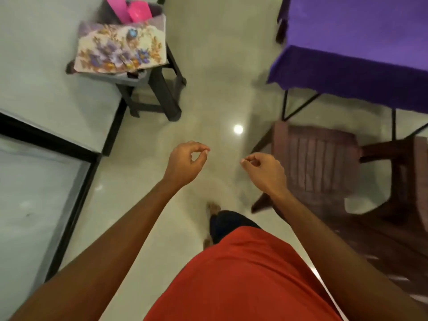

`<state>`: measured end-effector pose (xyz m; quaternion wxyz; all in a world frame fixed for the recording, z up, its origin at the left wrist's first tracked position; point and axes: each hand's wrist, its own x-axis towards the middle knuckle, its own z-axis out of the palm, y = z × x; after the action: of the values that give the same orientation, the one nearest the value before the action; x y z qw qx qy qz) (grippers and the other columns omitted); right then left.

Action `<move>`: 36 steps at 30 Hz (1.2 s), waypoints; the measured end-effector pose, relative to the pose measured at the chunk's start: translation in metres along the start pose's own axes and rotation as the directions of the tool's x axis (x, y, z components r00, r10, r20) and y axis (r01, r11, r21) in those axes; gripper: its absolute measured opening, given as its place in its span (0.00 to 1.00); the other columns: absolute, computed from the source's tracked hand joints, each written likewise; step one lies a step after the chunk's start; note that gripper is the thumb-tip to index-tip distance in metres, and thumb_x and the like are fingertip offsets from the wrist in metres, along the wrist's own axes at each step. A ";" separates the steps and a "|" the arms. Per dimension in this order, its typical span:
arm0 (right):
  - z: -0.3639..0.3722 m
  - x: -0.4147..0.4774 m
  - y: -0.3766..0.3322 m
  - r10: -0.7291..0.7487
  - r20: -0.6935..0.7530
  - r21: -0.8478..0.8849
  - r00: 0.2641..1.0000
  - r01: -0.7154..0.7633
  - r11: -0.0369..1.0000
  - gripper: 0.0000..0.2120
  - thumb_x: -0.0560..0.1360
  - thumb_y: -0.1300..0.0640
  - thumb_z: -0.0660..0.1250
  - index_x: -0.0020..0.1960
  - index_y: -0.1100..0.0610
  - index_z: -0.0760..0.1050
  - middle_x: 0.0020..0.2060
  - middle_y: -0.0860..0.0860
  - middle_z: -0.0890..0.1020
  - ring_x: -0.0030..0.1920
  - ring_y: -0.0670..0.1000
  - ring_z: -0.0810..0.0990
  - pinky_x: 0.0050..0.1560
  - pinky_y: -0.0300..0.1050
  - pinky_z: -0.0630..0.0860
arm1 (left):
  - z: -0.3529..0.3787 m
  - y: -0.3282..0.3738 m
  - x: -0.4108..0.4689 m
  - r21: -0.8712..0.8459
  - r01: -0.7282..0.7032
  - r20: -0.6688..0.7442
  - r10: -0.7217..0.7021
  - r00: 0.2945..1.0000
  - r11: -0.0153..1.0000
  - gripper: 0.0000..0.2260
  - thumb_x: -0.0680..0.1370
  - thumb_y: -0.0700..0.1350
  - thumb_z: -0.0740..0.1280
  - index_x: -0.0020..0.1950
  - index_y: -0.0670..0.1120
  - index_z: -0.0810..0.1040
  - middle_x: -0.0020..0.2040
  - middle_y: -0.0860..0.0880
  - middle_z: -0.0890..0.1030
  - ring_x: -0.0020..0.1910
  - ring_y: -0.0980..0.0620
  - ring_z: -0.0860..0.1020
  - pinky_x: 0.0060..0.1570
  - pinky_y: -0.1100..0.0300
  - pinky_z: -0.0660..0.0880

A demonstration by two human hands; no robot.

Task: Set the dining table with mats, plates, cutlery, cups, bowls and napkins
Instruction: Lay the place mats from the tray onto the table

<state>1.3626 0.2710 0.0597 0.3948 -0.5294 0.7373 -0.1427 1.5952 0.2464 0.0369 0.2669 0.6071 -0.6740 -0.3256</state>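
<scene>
The dining table point(361, 49) stands at the upper right under a purple cloth, with nothing on the part I see. A floral place mat point(120, 50) lies on top of a grey bin on a dark stool point(162, 93) at the upper left, with pink items point(136, 10) sticking up behind it. My left hand point(185, 164) and my right hand point(266, 171) hang in front of me over the floor, fingers loosely curled with thumb near fingertips, holding nothing. Both hands are well short of the mat and the table.
A brown plastic chair point(315, 163) stands at the table's near side on the right, and a second one point(407, 181) is partly seen beside it. A wall with a black-framed glass panel point(34, 181) runs along the left. Glossy floor point(208, 100) lies between stool and table.
</scene>
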 end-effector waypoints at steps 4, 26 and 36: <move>0.037 0.087 -0.065 -0.014 0.024 -0.005 1.000 0.014 1.000 0.11 0.77 0.42 0.67 0.51 0.48 0.82 0.42 0.44 0.82 0.45 0.47 0.80 0.44 0.42 0.70 | -0.055 -0.056 0.073 -0.019 0.061 -0.074 -0.062 0.995 0.998 0.06 0.79 0.43 0.68 0.53 0.46 0.84 0.48 0.56 0.82 0.47 0.62 0.78 0.42 0.75 0.71; 0.208 0.590 -0.403 -0.050 0.265 -0.253 0.963 0.120 0.960 0.26 0.78 0.50 0.68 0.74 0.54 0.69 0.68 0.58 0.73 0.68 0.59 0.73 0.67 0.51 0.69 | -0.290 -0.359 0.519 0.134 0.502 0.014 -0.508 0.861 0.854 0.15 0.78 0.42 0.67 0.64 0.42 0.80 0.61 0.42 0.81 0.60 0.43 0.78 0.56 0.58 0.70; 0.261 0.728 -0.447 0.047 0.014 -0.463 0.999 -0.035 0.886 0.25 0.79 0.45 0.62 0.73 0.52 0.66 0.70 0.54 0.69 0.70 0.59 0.69 0.67 0.61 0.69 | -0.325 -0.467 0.717 0.254 0.565 0.062 -0.596 0.800 0.785 0.27 0.78 0.45 0.68 0.74 0.37 0.66 0.70 0.36 0.72 0.68 0.35 0.71 0.66 0.44 0.70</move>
<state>1.7591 -0.5036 -0.1426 0.2692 -0.5943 0.7560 0.0520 2.0554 -0.5261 -0.1346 0.0363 0.7870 -0.5029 -0.3556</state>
